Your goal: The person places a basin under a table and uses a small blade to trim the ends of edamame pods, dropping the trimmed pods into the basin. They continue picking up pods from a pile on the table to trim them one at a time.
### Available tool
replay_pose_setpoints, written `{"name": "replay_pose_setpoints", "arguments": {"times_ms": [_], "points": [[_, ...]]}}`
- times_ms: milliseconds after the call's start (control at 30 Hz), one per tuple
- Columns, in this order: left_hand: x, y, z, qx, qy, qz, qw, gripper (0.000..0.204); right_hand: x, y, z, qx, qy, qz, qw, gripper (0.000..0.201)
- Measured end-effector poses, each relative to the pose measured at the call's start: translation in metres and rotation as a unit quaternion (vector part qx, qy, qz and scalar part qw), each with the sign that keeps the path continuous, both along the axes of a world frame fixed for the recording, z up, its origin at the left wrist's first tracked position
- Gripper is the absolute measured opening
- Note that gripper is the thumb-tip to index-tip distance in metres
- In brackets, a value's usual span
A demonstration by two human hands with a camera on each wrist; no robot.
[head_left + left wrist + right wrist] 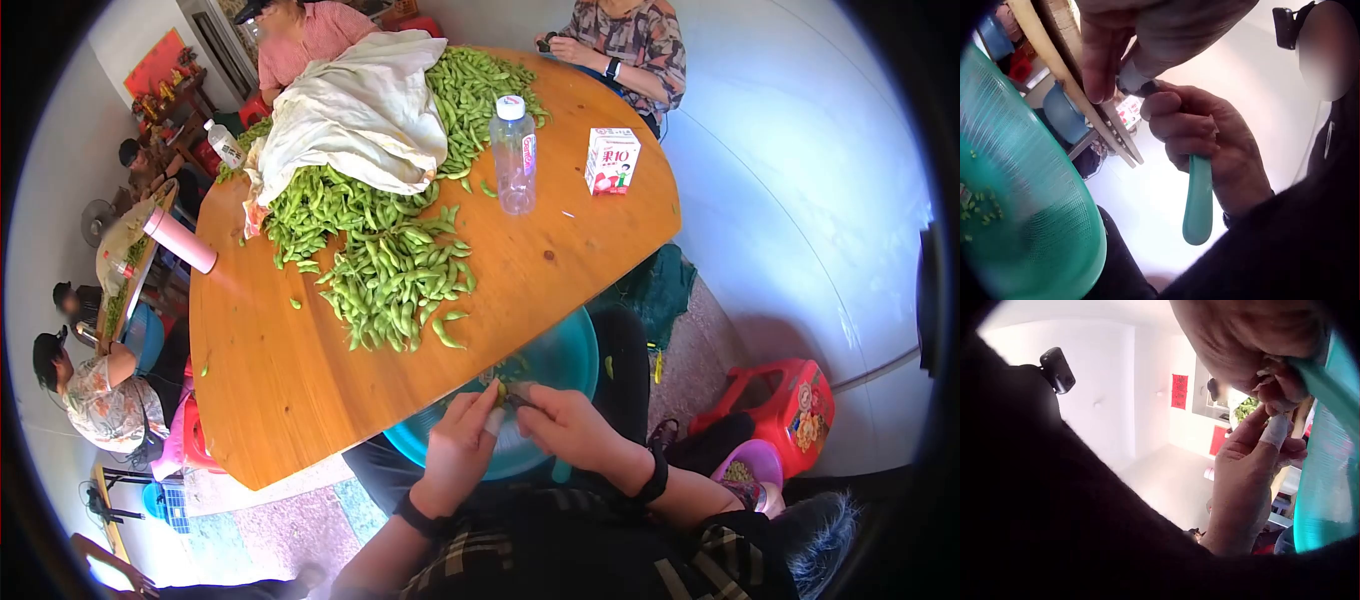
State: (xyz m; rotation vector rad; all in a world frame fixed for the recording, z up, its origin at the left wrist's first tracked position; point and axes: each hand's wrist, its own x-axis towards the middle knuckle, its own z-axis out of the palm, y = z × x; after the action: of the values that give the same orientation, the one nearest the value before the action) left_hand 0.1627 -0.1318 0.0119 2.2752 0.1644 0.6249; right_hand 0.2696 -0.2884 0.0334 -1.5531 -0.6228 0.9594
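Observation:
My left hand (pixel 464 440), its thumb wrapped in white, pinches a green pod (pixel 502 393) above a teal basin (pixel 586 365). Close beside it, my right hand (pixel 578 430) grips a tool whose teal handle (pixel 1198 203) sticks out below the curled fingers in the left wrist view. Both hands' fingertips meet at the pod; the tool's tip is mostly hidden there. In the right wrist view the left thumb's white wrap (pixel 1275 431) lies just under the right hand (pixel 1254 344). Small green beans (pixel 984 209) lie in the basin.
A wooden table (pixel 270 400) holds a pile of pods (pixel 395 280), a white cloth (pixel 350 110), a clear bottle (pixel 515 165), a carton (pixel 612 162) and a pink tumbler (pixel 180 240). A red stool (pixel 790 420) and pink bowl (pixel 752 459) stand at right. Several people sit around.

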Motion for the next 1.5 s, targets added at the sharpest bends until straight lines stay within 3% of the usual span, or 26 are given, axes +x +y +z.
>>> {"name": "replay_pose_setpoints", "arguments": {"times_ms": [67,167,267,367,433,500,567,667,733,1033,1200,1300,1500], "points": [[-0.003,-0.006,-0.004,-0.002,0.001,0.003,1.0,0.041,-0.004,0.0,-0.008,0.032,-0.067,-0.018,0.997,0.021],[-0.003,-0.009,-0.013,-0.056,0.006,0.032,0.998,0.038,-0.012,0.004,-0.027,0.077,-0.072,-0.064,0.992,0.024],[-0.003,-0.005,-0.023,-0.021,0.009,0.009,1.0,0.038,-0.009,0.003,-0.041,0.055,0.013,-0.045,0.997,0.025],[-0.006,-0.008,-0.037,-0.016,0.012,-0.012,1.0,0.045,-0.01,0.004,-0.046,0.043,-0.007,-0.039,0.998,0.025],[-0.006,-0.014,-0.041,-0.101,0.015,0.02,0.995,0.037,-0.014,0.008,-0.059,0.05,-0.059,-0.06,0.995,0.024],[-0.004,-0.014,-0.044,-0.079,0.023,0.027,0.996,0.038,-0.017,0.011,-0.057,0.057,-0.108,-0.077,0.99,0.023],[-0.005,-0.014,-0.047,-0.055,0.031,0.035,0.997,0.039,-0.018,0.011,-0.046,0.055,-0.09,-0.092,0.99,0.006],[-0.006,-0.017,-0.049,-0.031,0.031,0.044,0.998,0.036,-0.017,0.009,-0.053,0.041,-0.127,-0.065,0.989,0.007],[-0.008,-0.016,-0.051,-0.122,0.023,0.041,0.991,0.037,-0.017,0.01,-0.051,0.035,-0.112,-0.061,0.991,0.008],[-0.016,-0.011,-0.055,-0.184,0.064,0.022,0.981,0.035,-0.025,0.014,-0.041,0.028,-0.157,-0.066,0.985,0.008],[-0.012,-0.01,-0.05,-0.145,0.071,0.021,0.987,0.033,-0.024,0.013,-0.034,0.023,-0.111,-0.065,0.991,0.009],[-0.015,-0.009,-0.051,-0.135,0.076,0.02,0.988,0.032,-0.028,0.011,-0.031,0.004,-0.155,-0.031,0.987,0.007],[-0.012,-0.008,-0.049,-0.147,0.07,0.028,0.986,0.031,-0.028,0.015,-0.047,0.037,-0.19,-0.076,0.978,0.006]]}}
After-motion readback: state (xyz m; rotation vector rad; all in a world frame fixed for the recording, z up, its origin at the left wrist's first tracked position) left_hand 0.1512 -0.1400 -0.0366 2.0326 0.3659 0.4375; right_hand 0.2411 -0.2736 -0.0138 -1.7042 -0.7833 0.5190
